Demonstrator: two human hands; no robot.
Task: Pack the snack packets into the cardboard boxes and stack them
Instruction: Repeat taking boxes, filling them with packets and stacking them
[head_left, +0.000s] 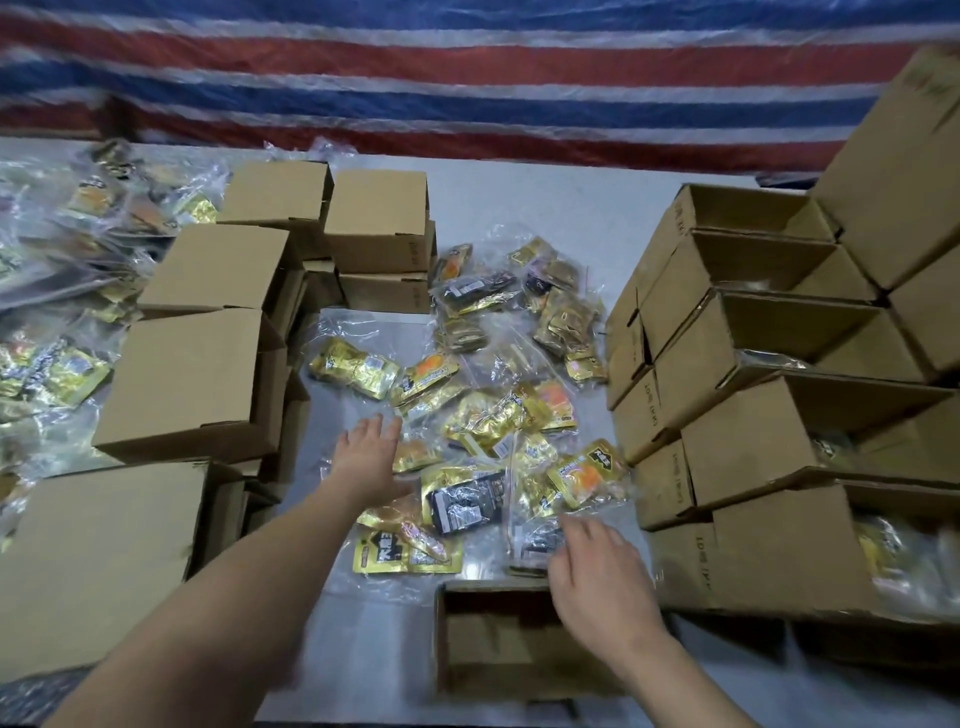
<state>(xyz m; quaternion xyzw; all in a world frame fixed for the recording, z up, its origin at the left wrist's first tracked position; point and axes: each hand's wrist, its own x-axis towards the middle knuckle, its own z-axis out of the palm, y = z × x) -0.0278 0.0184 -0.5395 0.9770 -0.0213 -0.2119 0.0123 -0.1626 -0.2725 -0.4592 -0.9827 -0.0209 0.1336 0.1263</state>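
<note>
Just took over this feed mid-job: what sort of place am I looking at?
Probably a makeshift packing station, not a shop: stacked cardboard boxes on both sides, loose snack packets strewn over the table, and a striped tarp hung as backdrop.

Makeshift packing workspace, stacked cardboard boxes, heaps of bagged snack packets, striped tarpaulin backdrop

Head-worn wide-angle view, facing forward and down, close over table
</note>
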